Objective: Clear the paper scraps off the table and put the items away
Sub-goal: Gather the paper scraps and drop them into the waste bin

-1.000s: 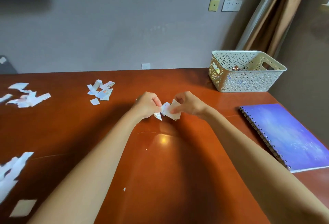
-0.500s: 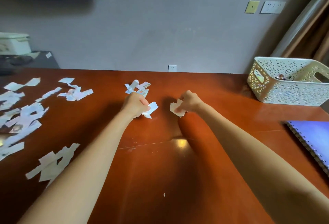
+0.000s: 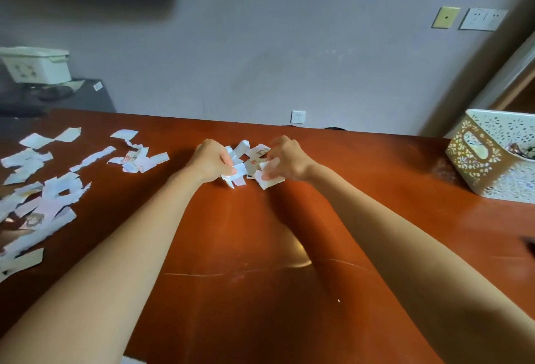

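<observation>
A small heap of torn white paper scraps (image 3: 252, 158) lies at the far middle of the brown table (image 3: 260, 247). My left hand (image 3: 210, 161) grips a few scraps at the heap's left side. My right hand (image 3: 285, 158) pinches scraps (image 3: 270, 181) at its right side. The two hands almost meet over the heap. More scraps (image 3: 139, 158) lie left of my left hand, and many larger torn strips (image 3: 40, 198) cover the table's left part.
A cream perforated basket (image 3: 492, 161) holding some items stands at the table's right edge. Beyond the table's far left, a white box (image 3: 34, 64) sits on a dark cabinet. A wall socket (image 3: 298, 117) lies behind the table.
Both hands, each holding scraps, moved forward and together onto the small heap. The view turned left, so the purple notebook left the frame and more scraps on the left came into sight.
</observation>
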Available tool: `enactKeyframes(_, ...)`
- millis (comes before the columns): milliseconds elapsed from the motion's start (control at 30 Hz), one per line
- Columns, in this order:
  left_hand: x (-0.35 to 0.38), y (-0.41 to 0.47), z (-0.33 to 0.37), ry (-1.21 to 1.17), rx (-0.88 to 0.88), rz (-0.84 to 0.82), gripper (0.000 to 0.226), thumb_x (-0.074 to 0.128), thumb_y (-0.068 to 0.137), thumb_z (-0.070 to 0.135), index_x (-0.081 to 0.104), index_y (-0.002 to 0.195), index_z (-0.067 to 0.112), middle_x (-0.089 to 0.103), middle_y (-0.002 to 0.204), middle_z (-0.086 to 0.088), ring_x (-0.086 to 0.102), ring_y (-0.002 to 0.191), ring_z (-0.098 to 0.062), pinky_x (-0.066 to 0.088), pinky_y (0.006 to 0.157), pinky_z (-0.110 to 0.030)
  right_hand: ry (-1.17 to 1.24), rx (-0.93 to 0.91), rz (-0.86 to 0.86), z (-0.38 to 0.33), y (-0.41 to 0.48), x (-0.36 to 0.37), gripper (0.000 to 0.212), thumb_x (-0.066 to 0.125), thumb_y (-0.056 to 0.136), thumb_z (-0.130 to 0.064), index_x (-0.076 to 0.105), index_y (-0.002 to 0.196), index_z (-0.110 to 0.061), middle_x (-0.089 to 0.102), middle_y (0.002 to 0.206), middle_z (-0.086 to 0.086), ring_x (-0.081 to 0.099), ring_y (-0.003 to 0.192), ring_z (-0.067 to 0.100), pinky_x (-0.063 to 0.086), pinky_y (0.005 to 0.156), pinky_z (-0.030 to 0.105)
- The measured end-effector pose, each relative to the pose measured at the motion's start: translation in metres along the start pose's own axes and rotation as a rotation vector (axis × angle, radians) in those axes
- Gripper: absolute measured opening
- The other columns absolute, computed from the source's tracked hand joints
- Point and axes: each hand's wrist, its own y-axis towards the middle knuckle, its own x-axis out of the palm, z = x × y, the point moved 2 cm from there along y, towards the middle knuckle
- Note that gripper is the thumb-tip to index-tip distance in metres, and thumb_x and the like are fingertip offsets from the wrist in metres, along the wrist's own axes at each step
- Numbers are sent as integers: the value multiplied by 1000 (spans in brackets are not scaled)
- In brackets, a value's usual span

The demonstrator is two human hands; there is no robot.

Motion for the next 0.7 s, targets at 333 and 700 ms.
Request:
enactKeyframes(333,8,49,-9,-60,55,-252,4,69,79,4,70,83,2,61,112,-13,56,109,-25,42,79,-30,65,15,-267,-1,51,3,51,74,74,-20,56,120,-8,50,128,3,51,115,23,48,98,37)
enactKeyframes(700,8,22,-14,-89,46,-244,6,64,84,4,60,80,6,51,135,-12,42,131,-25,35,87,-28,129,-57,-138,-10,19,2,28,71,76,-11,48,65,-20,44,65,-6,43,62,12,31,52,21)
